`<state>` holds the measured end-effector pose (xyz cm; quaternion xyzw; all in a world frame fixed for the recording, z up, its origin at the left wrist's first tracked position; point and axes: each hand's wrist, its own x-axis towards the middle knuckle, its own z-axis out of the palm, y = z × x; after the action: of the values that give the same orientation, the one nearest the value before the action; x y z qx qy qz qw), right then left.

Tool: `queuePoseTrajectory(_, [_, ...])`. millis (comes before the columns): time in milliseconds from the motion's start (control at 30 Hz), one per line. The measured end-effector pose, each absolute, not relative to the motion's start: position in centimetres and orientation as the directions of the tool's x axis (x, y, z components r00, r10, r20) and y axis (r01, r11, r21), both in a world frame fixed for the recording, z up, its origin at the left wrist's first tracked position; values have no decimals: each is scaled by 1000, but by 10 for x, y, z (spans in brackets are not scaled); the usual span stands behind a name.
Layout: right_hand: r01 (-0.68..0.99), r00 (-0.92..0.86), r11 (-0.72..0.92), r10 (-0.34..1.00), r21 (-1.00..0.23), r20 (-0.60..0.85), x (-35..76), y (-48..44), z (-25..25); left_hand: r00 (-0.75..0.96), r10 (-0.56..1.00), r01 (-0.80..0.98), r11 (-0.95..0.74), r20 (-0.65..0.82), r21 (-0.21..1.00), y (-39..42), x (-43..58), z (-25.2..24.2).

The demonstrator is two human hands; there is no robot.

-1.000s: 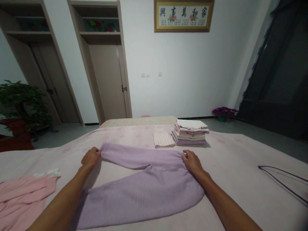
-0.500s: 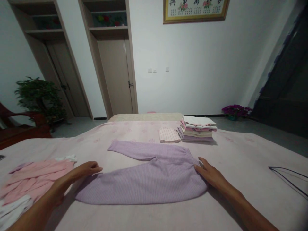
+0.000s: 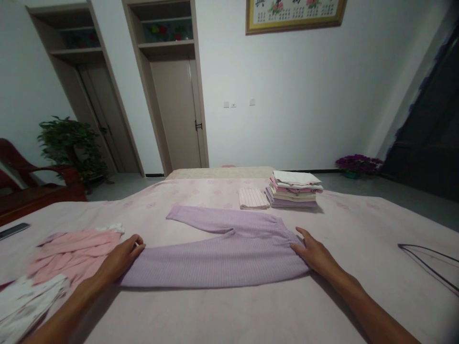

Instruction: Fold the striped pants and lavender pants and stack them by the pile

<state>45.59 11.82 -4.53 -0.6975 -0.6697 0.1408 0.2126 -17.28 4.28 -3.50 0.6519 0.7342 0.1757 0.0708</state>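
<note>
A pair of lilac ribbed trousers (image 3: 222,251) lies spread on a pink bedsheet (image 3: 222,315), legs pointing left, one leg angled toward the back. My left hand (image 3: 122,258) has its fingers curled on the cuff of the nearer leg, gripping it. My right hand (image 3: 312,252) lies flat and open on the waistband end at the right.
Pink clothes (image 3: 71,253) and white ones (image 3: 25,301) lie at the left. A striped folded cloth (image 3: 253,198) and a stack of folded clothes (image 3: 294,189) sit at the back. A dark wire hanger (image 3: 426,255) lies right. A phone (image 3: 13,231) rests far left.
My left hand let go of the far leg's cuff, came back toward me and took the near leg's cuff. My right hand slid to the waistband's edge and flattened. The view swung left.
</note>
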Motion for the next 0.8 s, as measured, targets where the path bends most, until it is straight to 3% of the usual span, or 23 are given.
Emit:
queuePoseTrajectory(133, [926,-2,17,999,-378,39,460,110,-32,-128,991,969,116,44,216,31,-177,-34])
queuePoseTrajectory(267, [980,-23,53,988,-194,151,445,100,-8,-136,972,990,129,190,51,29,-146,-28])
queuePoseTrajectory(400, [912,-345,394,887,-112,307,398,83,2,141,926,958,-217,351,187,37,-76,-17])
queuePoseTrajectory(567, [695,-682,706,708,-139,184,346,49,-13,617,717,698,-689,325,196,36,18,-25])
queuePoseTrajectory(667, [657,-722,742,670,-131,175,341,32,-17,726,629,602,-777,278,183,32,44,-36])
queuePoseTrajectory(800, [668,-713,741,662,-63,232,344,26,-18,668,694,633,-719,267,285,36,51,-35])
